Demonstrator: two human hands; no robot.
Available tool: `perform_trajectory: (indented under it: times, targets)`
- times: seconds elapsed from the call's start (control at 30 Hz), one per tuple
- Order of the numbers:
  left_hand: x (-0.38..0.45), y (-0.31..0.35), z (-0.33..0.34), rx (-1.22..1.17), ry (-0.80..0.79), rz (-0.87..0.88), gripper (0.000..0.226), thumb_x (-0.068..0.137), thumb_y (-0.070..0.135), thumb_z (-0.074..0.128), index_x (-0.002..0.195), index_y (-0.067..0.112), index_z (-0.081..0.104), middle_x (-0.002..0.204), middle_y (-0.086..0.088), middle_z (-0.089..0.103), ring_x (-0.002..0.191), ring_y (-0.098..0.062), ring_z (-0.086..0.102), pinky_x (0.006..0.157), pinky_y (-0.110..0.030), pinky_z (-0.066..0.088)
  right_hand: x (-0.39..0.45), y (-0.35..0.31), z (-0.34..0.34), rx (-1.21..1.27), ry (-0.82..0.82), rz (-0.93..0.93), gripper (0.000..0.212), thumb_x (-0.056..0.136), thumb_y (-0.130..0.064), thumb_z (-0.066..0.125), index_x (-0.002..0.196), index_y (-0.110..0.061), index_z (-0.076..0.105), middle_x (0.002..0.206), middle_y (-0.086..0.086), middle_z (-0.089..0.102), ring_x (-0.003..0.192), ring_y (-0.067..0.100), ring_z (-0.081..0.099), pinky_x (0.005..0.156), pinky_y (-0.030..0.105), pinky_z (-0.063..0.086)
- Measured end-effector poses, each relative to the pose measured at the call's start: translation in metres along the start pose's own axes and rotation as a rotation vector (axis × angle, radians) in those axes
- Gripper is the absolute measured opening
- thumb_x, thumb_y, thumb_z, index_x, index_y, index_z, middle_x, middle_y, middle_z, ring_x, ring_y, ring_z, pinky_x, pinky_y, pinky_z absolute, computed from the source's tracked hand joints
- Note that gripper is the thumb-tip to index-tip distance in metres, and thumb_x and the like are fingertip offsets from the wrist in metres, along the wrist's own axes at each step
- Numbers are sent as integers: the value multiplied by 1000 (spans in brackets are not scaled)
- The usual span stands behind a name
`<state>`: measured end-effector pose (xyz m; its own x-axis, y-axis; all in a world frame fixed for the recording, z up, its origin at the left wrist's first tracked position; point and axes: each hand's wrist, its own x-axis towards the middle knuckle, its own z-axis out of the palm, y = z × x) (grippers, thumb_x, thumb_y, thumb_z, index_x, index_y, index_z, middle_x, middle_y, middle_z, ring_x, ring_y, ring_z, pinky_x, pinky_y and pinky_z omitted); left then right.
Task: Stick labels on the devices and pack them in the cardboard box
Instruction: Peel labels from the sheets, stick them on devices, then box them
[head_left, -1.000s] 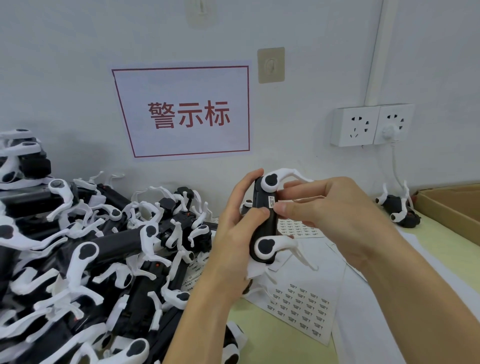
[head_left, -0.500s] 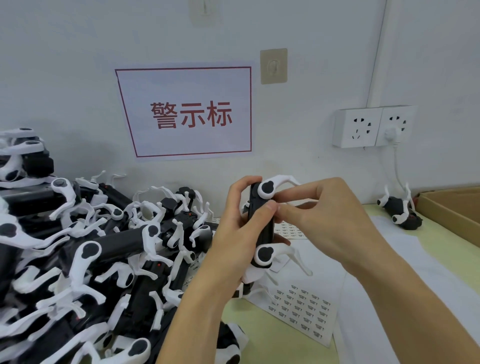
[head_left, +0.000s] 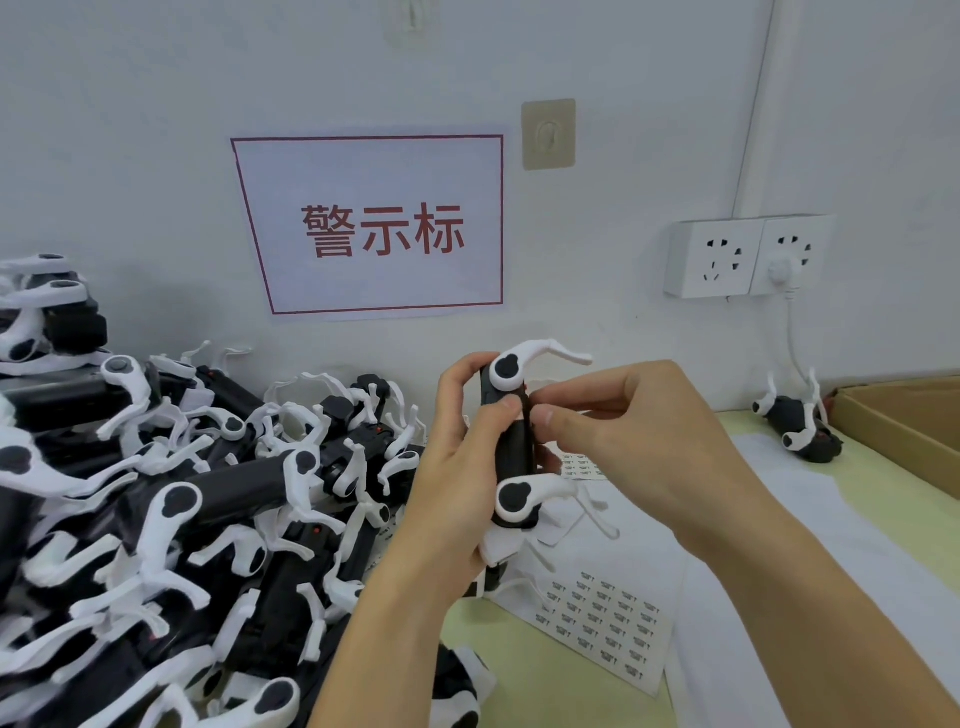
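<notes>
**Labelling under way; packing barely begun**

Left hand (head_left: 457, 467) fingers grasp the upright black device with white clips (head_left: 511, 441); right hand (head_left: 623, 441) fingers pinch its edge, apparently pressing a label. Left of them, a large heap of like devices (head_left: 182, 509) waits. The brown cardboard box (head_left: 904, 421), far right, shows none packed.

The pale yellow-green table (head_left: 524, 675) carries a heap of black-and-white devices (head_left: 156, 509) at the left, white label sheets (head_left: 597, 618) in the middle, one lone device (head_left: 800, 426) near the wall, and a cardboard box (head_left: 904, 415) at the right edge.
</notes>
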<state>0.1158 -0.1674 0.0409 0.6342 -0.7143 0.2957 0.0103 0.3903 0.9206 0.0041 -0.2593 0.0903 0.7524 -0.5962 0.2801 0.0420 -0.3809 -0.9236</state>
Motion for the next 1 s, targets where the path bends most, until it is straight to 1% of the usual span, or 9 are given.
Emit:
perform_trajectory:
  times: [0.13,0.3,0.43,0.5,0.6,0.77,0.83,0.93,1.0]
  targets:
    - [-1,2,2,-76,5,13,31,99,16,50,119,37,58,89,-8,72,66,-22,65,60,-33,57,-2,-2,2,49,-7,-26,20,87,-11,72,77,-26,80,74,-11,76,69,5,73,55,7,49]
    - [-2,3,3,-167,-50,48,39,85,16,54,119,34,59,91,-8,68,71,-23,61,59,-34,56,-2,-5,2,93,-13,-22,14,86,-15,74,78,-25,81,74,-4,77,72,10,74,56,8,49]
    - [-3,3,3,-179,-115,81,42,84,15,55,121,34,57,94,-8,67,79,-26,60,65,-35,56,-3,-5,0,116,-9,-11,9,83,-21,78,75,-24,81,73,0,76,72,13,74,57,10,51]
    - [-3,3,3,-137,-121,91,43,85,14,54,123,33,56,95,-10,67,80,-28,59,65,-35,56,-2,-5,-1,115,-16,4,7,81,-22,79,76,-25,81,74,-1,77,73,13,74,61,14,54]
    - [-3,4,2,-89,-118,95,44,83,13,52,122,34,56,90,-10,66,72,-26,58,63,-38,53,-1,-5,-3,110,-32,34,3,79,-22,80,78,-24,82,77,-5,77,78,8,74,74,22,55]
    - [-3,4,2,-92,-120,100,46,81,11,49,121,32,55,83,-7,65,65,-23,56,62,-38,51,-2,-5,-7,118,-72,63,6,80,-23,78,83,-23,82,82,-5,78,83,9,74,81,23,55]
    - [-3,5,3,-101,-132,104,45,81,12,53,122,31,54,85,-8,65,66,-24,56,62,-38,51,-2,-6,-7,130,-79,67,5,81,-24,78,84,-23,82,82,-4,78,83,8,74,81,22,55]
    - [-4,5,4,-71,-126,115,44,82,18,63,123,31,54,89,-13,64,70,-28,55,69,-44,50,-1,-4,-7,146,-66,70,6,78,-24,81,83,-22,82,81,-5,78,81,6,74,77,19,53]
    - [-5,5,3,-38,-106,119,41,84,16,61,122,32,55,87,-14,63,69,-28,58,70,-46,50,-1,-3,-7,147,-75,76,4,77,-22,81,81,-22,82,81,-4,78,80,6,74,73,15,53]
